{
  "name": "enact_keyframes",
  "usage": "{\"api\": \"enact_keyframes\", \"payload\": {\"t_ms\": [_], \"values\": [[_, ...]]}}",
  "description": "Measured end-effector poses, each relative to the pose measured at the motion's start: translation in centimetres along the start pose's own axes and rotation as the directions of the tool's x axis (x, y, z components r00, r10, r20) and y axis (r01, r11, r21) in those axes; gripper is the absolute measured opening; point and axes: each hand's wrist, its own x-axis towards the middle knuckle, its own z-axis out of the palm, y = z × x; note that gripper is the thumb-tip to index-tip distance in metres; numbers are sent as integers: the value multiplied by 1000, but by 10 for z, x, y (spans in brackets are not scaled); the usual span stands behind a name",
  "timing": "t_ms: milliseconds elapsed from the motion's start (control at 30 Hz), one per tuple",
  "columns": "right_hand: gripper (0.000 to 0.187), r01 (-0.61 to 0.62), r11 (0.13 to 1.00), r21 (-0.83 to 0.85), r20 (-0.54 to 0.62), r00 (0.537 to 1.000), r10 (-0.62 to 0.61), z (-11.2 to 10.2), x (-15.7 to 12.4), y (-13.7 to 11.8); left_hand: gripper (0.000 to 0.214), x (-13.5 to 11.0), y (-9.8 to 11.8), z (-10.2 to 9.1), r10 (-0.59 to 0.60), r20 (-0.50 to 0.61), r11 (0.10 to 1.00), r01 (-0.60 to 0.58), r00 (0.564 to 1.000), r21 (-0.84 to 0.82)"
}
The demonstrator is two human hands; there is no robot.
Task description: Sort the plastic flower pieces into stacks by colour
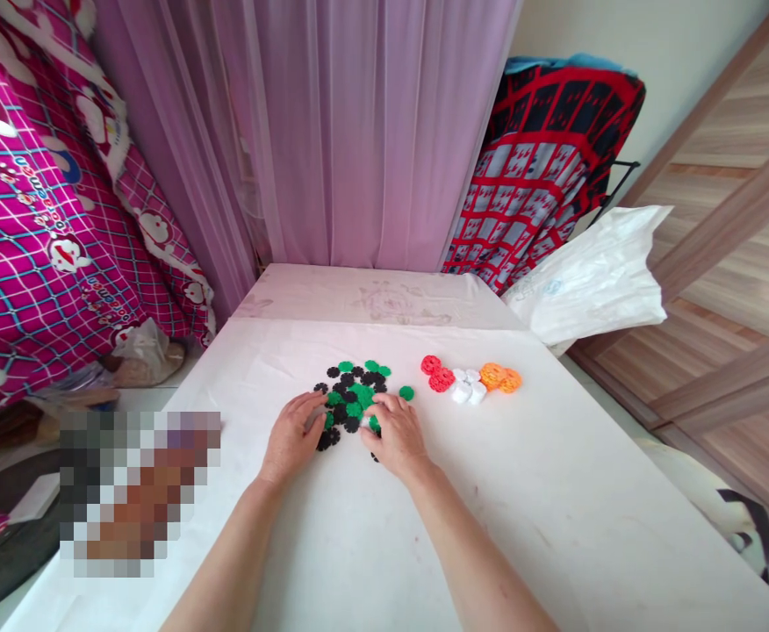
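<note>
A loose pile of small black and green notched plastic discs lies in the middle of the white-covered table [332, 535]. Green discs [360, 399] are mixed with black discs [347, 380]. On the pile's left edge rests my left hand [294, 434], fingers apart, touching the outer discs. My right hand [398, 432] lies over the right edge with its fingers spread; a few discs are partly hidden under it. One green disc [406, 393] sits alone just beyond that hand. Neither hand visibly grips a disc.
Right of the pile are red discs [441, 379], white discs [469, 386] and orange discs [492, 377] in small clusters. A white plastic bag [595, 276] stands by the table's far right edge. Purple curtains [358, 132] hang behind. A blurred patch [147, 491] covers the left side.
</note>
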Motion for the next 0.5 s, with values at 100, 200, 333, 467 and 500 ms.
{"api": "enact_keyframes", "payload": {"t_ms": [100,200,333,467,500], "values": [[20,-4,1000,8,5,1000,4,-5,-5,6,34,0,-1,0,8,1,1000,-8,1000,0],[18,-18,1000,15,-12,1000,18,-12,-12,17,34,0,-1,0,11,4,1000,-11,1000,0],[15,-49,999,2,-39,998,49,-19,-19,31,33,0,-1,-1,-4,5,1000,4,1000,0],[15,-89,996,-16,-31,996,89,-25,-21,34,33,0,0,-1,-2,3,1000,2,1000,5],[14,-104,994,-23,-28,994,103,-27,-21,34,33,0,-1,-1,1,2,1000,-1,1000,8]]}}
